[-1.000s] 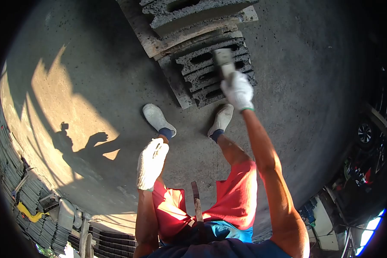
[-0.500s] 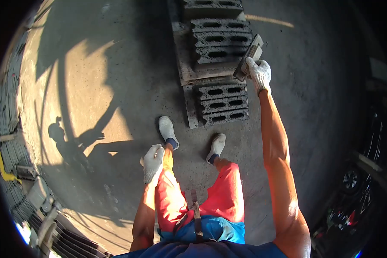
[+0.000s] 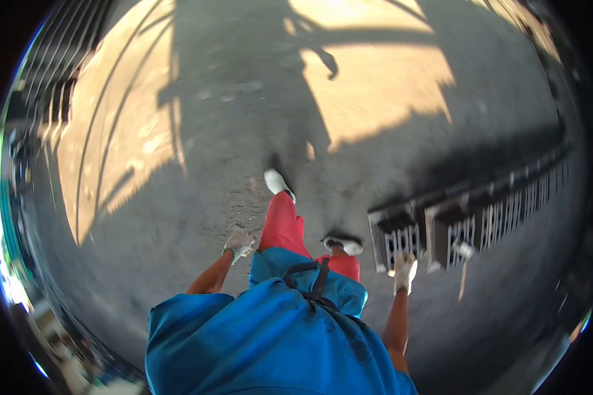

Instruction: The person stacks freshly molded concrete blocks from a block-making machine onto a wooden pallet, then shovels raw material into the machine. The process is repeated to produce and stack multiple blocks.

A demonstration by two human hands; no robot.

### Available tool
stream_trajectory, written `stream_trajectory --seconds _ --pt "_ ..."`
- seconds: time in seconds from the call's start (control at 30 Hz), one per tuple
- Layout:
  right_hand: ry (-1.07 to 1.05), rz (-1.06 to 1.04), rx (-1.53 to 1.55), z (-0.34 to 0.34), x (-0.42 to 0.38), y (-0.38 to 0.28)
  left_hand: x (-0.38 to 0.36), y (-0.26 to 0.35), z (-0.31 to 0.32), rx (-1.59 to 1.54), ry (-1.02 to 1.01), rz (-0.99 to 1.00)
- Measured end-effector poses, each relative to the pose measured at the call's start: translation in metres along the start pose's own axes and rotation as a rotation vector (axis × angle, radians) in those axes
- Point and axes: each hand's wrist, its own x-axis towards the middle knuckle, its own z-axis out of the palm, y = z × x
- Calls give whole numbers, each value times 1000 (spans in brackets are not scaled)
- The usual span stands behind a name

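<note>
My left hand (image 3: 240, 242), in a pale work glove, hangs beside my left thigh over the bare floor, its fingers curled in with nothing showing in them. My right hand (image 3: 404, 271), also gloved, is on the right, overlapping the near end of the row of grey hollow concrete blocks (image 3: 400, 242). Its fingers look curled, slightly smeared by motion, and no tool shows in them. A small pale object (image 3: 463, 250) sits at the side of the blocks, right of this hand; it is blurred.
The blocks rest on boards (image 3: 435, 209) in a long row running toward the far right. Sunlit patches and shadows cover the concrete floor (image 3: 230, 151). Dark slatted stacks (image 3: 59, 59) stand at the far left. My white shoes (image 3: 280, 184) are in mid-stride.
My body and view have turned left, putting the blocks at the right. The flat hand tool my right hand held is out of it, and that hand has come down closer to my body.
</note>
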Motion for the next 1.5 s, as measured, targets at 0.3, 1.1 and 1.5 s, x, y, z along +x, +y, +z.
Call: stream_trajectory --seconds 0.3,1.1,1.5 --pt "-487 -40 -269 233 -40 -192 -26 11 -329 -384 150 56" --pt "-932 -462 -245 1165 -134 -1334 342 151 -1075 -749 360 77" --pt "-951 9 -526 1544 -95 -1597 509 534 -1983 -950 517 383"
